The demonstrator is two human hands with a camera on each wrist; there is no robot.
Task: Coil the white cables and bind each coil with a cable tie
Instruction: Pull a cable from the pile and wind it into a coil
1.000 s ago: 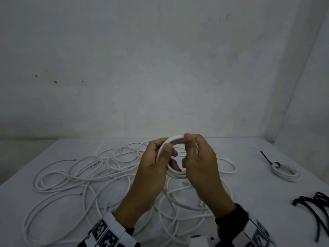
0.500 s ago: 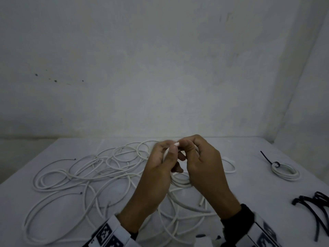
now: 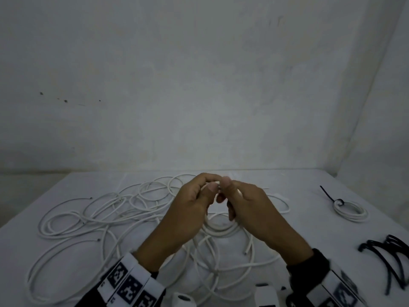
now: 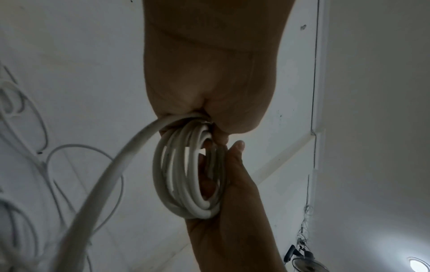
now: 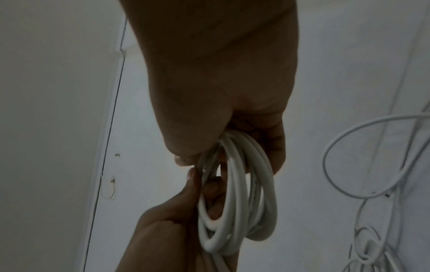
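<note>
A bare, whitish wall rises behind a white table and meets a second wall in a corner on the right. A few dark specks mark the back wall. The light is dim and grey. In the left wrist view, a lit round lamp and a small fan show overhead.

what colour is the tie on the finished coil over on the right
Black: the cable tie on the finished coil, clearest in the head view.
</note>
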